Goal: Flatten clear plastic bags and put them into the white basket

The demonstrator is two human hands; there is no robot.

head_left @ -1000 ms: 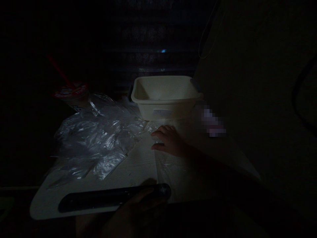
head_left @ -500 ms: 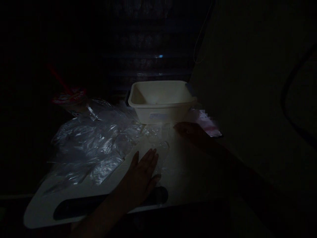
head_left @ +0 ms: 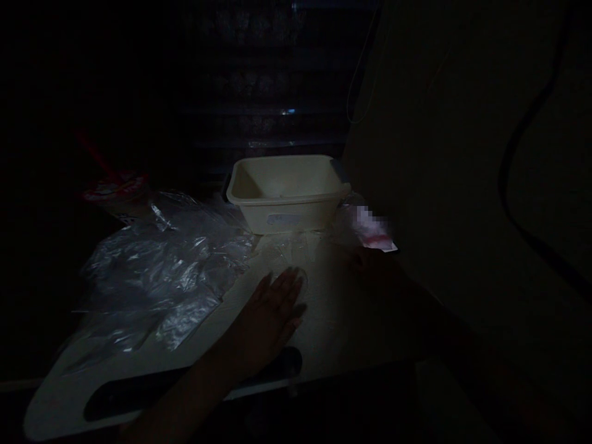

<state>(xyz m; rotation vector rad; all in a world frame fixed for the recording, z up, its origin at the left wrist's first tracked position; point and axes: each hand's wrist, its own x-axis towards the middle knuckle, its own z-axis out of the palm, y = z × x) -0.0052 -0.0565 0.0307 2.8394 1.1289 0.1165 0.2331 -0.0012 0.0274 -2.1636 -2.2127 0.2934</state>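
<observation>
The view is very dark. On the white board [head_left: 60, 394], my left hand [head_left: 272, 314] lies with its fingers stretched out, over a thin clear plastic sheet [head_left: 296, 250]. To the right, in shadow, my right hand [head_left: 370, 265] is near the board's surface; its fingers are too dark to make out. Crumpled clear plastic bags [head_left: 171, 277] are heaped left of my left hand. Behind both hands stands an off-white plastic tub [head_left: 287, 216] with a pale label on its front.
A cup [head_left: 118, 188] with a red lid and red straw stands at the back left. A pink and white packet [head_left: 377, 231] lies right of the tub. The board has a dark handle slot [head_left: 134, 391]. A dark cable [head_left: 504, 179] hangs at the right.
My right hand has moved right, away from the plastic in front of the tub. My left hand has slid slightly forward over the sheet. The whole view has shifted a little.
</observation>
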